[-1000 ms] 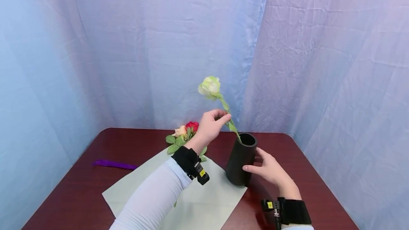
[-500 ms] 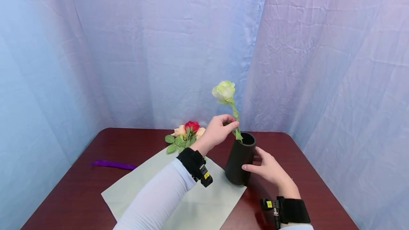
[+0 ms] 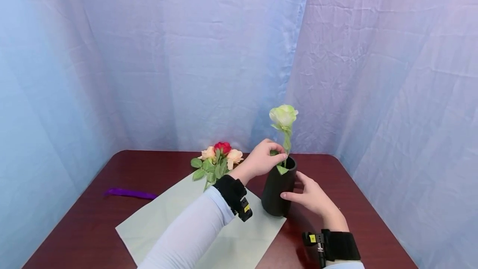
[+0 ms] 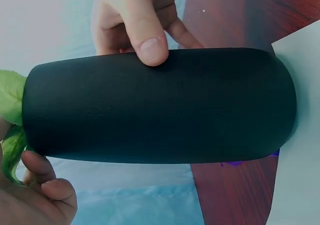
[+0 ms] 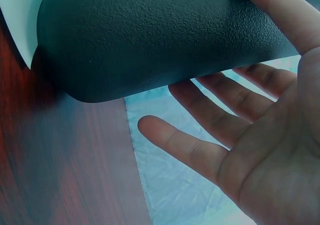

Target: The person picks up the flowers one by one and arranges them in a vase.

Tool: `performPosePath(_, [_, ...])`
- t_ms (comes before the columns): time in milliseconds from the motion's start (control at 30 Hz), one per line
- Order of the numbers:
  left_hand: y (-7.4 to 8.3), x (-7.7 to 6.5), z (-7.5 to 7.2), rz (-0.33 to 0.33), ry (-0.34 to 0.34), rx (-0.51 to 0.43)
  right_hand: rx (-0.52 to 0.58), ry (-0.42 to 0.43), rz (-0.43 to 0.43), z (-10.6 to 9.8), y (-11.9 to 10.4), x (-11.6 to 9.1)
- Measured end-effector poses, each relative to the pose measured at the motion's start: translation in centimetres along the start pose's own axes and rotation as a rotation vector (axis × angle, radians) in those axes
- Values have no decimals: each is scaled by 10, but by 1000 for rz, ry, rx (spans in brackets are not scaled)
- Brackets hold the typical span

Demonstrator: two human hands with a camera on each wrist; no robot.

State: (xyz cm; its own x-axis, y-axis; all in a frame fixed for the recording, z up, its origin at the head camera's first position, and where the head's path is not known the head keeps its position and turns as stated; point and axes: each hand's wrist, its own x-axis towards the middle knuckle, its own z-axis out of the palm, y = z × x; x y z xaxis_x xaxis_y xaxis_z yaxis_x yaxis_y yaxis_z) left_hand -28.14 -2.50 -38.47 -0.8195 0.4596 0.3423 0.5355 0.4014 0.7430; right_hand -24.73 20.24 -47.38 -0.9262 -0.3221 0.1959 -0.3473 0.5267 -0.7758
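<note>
My left hand (image 3: 263,159) pinches the green stem of a pale green-white rose (image 3: 284,116) just above the mouth of a black vase (image 3: 277,194). The rose stands nearly upright, and its lower stem is hidden inside the vase. Leaves (image 4: 11,97) stick out at the rim in the left wrist view. From the right, my right hand (image 3: 317,196) holds the vase, thumb on the near side and fingers around the back. In the right wrist view, the little finger (image 5: 175,142) is apart from the vase's surface (image 5: 135,45).
A red rose (image 3: 222,148) and peach roses (image 3: 234,157) with leaves lie left of the vase, partly over a pale paper sheet (image 3: 231,244). A purple ribbon (image 3: 130,194) lies at the left of the dark red table (image 3: 93,223). Curtains (image 3: 224,53) hang behind.
My left hand has moved right and down, bringing the rose more upright and its stem deeper into the vase. My right hand has stayed on the vase.
</note>
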Motion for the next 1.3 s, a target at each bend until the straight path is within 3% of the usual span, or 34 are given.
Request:
performPosePath(567, [-5, -3, -2, -78, 31, -37, -13, -10, -16, 5, -1, 5])
performPosePath(867, [-6, -7, -15, -143, 127, -128, 3, -17, 12, 5, 0, 8])
performPosePath(1100, [-5, -15, -31, -79, 189, -194, -1, -11, 3, 3, 2, 7])
performPosePath(1300, [3, -24, -47, 31, 222, -165, 8, -12, 18, 0, 1, 3])
